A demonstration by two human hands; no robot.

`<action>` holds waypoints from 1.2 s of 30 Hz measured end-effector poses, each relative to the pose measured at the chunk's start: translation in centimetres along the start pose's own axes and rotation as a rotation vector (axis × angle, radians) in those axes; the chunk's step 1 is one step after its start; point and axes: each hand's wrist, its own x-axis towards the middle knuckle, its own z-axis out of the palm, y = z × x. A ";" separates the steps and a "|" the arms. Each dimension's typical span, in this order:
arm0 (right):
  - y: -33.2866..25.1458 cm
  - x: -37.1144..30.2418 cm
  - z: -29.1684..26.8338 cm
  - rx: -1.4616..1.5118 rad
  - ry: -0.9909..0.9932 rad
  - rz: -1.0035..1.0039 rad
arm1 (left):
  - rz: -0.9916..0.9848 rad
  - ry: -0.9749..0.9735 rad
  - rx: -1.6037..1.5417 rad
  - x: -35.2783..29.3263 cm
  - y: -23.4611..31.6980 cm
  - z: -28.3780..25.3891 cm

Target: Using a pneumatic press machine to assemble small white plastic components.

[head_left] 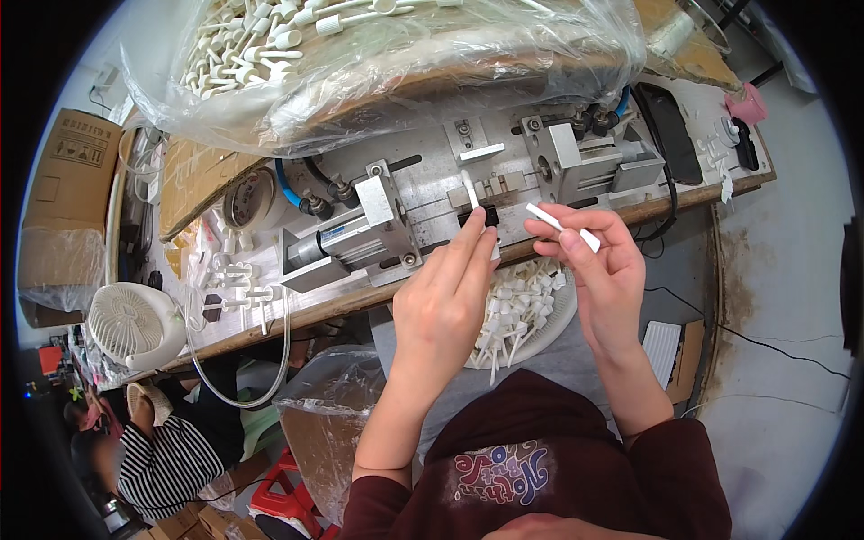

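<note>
My right hand (601,261) holds a white plastic capped stick (546,217) between thumb and fingers, its thin stem pointing up and left and its wider cap toward the palm. My left hand (445,292) reaches over the small metal fixture (497,186) in the middle of the machine. Its fingertips are closed on another white capped stick (472,193), whose stem lies along the fixture; the fingers cover its middle, and the thumb is hidden. Below both hands, a round white basket (565,317) holds many similar capped sticks (524,310).
Metal air cylinders (355,232) (585,162) flank the fixture. Behind it, a plastic-lined box (360,117) brims with white parts (247,45). A small fan (135,326), a tape roll (250,200) and loose parts lie left; a black phone-like object (668,135) lies right. Another person (171,459) sits lower left.
</note>
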 end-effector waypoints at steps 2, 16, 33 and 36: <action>-0.3 -0.1 -0.4 -0.017 -0.005 0.001 | 0.047 -0.013 0.089 0.1 -0.2 0.4; -2.6 -0.7 -4.4 -0.075 -0.037 0.035 | 0.012 -0.015 0.062 0.9 -0.6 0.0; -9.5 7.8 -22.8 -1.077 0.717 -0.555 | 0.025 -0.174 -0.318 -3.0 0.8 -0.9; -9.6 8.9 -25.0 -1.318 0.722 -0.327 | 0.005 -0.247 -0.293 -4.0 1.3 -1.2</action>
